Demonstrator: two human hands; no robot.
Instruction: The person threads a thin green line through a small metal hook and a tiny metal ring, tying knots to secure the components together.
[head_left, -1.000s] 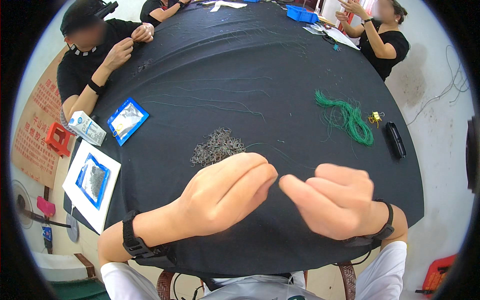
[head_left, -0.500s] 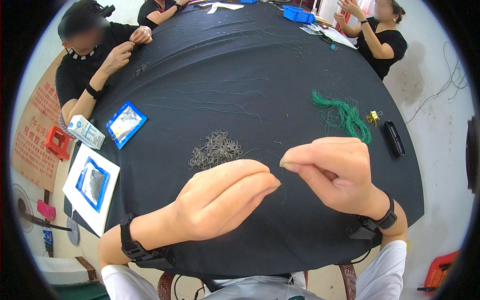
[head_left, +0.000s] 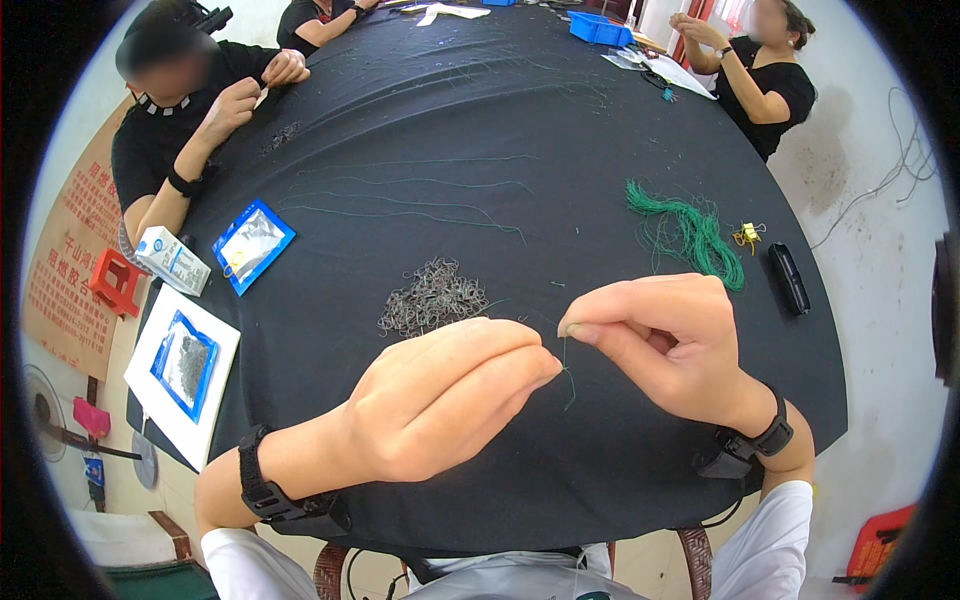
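Note:
My left hand (head_left: pixel 445 400) is closed in a pinch, its fingertips pointing right. Facing it, my right hand (head_left: pixel 665 345) pinches with thumb and forefinger, slightly higher. A thin green thread (head_left: pixel 565 352) runs upright across the small gap between the two pinches. Its loose tail hangs below my left fingertips. Whether my left fingers also hold something small is hidden. Just beyond my left hand lies a heap of small dark metal hooks (head_left: pixel 432 297). A bundle of green thread (head_left: pixel 700 235) rests past my right hand.
Several cut threads (head_left: pixel 400 185) lie across the black tablecloth (head_left: pixel 500 510). At left are a blue-edged packet (head_left: pixel 253 248), a carton (head_left: pixel 172 262) and a white board (head_left: pixel 222 375) bearing another packet. Yellow clips (head_left: pixel 747 234) and a black case (head_left: pixel 789 278) sit right. Other people work around the table.
My hands stay almost in place; the thread between them shows a little straighter. The person at far right has brought both hands together, and a small white thing shows at the left person's fingers.

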